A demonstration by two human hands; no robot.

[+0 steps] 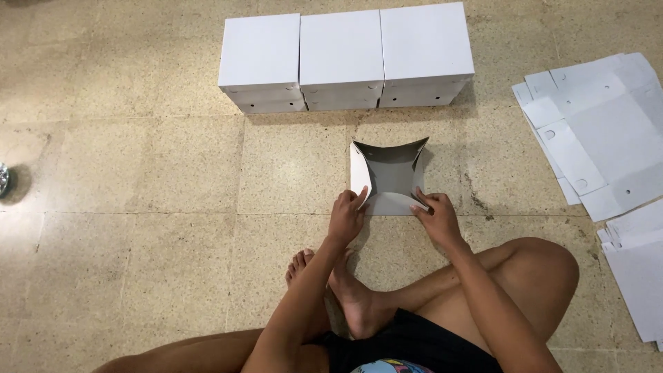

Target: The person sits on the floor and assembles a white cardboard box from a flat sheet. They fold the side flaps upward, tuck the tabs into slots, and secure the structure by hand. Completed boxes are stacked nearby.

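Note:
A half-folded white cardboard box (390, 173) sits on the tiled floor in front of me, its walls standing up and its grey inside showing. My left hand (345, 217) pinches the near left corner of the box. My right hand (436, 215) presses on the near right corner. Both hands grip the near wall of the box between them. I sit cross-legged, with my bare feet just below my hands.
Three finished white boxes (345, 59) stand in a row at the far side. Flat unfolded cardboard sheets (601, 131) lie stacked at the right, with more sheets (639, 269) nearer me. A small shiny object (3, 178) lies at the left edge.

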